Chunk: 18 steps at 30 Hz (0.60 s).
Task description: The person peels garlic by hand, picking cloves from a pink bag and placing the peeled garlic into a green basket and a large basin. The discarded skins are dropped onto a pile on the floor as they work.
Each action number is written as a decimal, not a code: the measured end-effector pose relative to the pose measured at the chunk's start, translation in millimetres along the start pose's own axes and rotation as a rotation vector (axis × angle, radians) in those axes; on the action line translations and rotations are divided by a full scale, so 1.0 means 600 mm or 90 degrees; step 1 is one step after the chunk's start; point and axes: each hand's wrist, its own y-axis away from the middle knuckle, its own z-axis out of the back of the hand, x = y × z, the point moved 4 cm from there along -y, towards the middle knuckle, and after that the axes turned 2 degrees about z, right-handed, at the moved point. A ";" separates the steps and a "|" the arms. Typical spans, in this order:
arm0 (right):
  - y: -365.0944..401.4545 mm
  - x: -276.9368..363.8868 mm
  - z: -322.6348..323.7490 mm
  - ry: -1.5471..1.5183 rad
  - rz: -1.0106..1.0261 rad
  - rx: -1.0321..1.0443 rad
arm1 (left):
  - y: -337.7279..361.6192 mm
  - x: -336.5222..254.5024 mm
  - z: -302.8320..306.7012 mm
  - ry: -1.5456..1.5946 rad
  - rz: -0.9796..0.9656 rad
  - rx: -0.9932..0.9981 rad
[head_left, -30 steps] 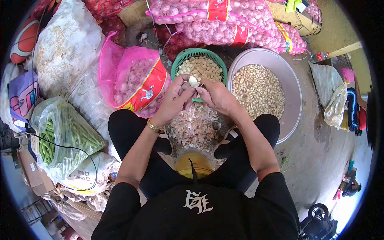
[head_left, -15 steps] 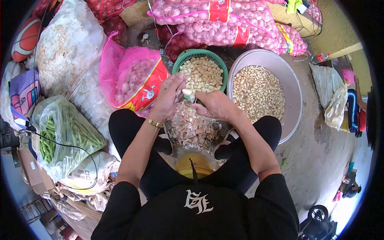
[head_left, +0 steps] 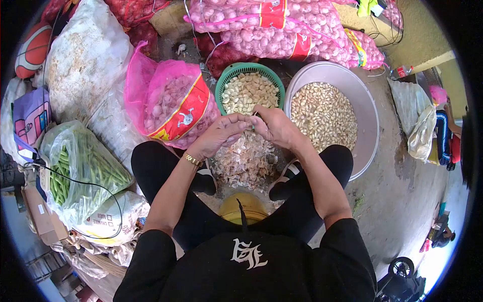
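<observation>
My left hand (head_left: 226,132) and my right hand (head_left: 273,127) meet at the fingertips, just below a green basket (head_left: 220,95) of peeled garlic cloves (head_left: 250,91). The fingers of both hands are pinched together around something small that I cannot make out; a bit of green shows at the right fingers. Under the hands lies a heap of papery garlic skins (head_left: 245,163). To the right of the basket stands a wide pale tub (head_left: 371,128) holding many cloves (head_left: 324,116).
An open pink mesh sack of garlic (head_left: 168,103) leans at the left, near a bag of green pods (head_left: 85,171). Full garlic sacks (head_left: 302,30) lie behind. A yellow container (head_left: 244,209) stands between the legs. Another person's arm (head_left: 454,123) shows far right.
Both hands have come together, lower and in front of the basket. The white clove and green-handled tool seen between them earlier are now mostly hidden by the fingers.
</observation>
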 end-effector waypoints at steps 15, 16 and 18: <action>0.003 0.011 0.023 -0.024 -0.018 -0.054 | -0.008 -0.011 0.010 -0.263 -0.164 -0.077; 0.006 0.015 0.026 -0.025 -0.017 -0.054 | -0.008 -0.019 0.019 -0.390 -0.230 -0.144; 0.014 0.028 0.032 -0.020 0.016 -0.061 | -0.013 -0.021 0.031 -0.284 -0.231 -0.172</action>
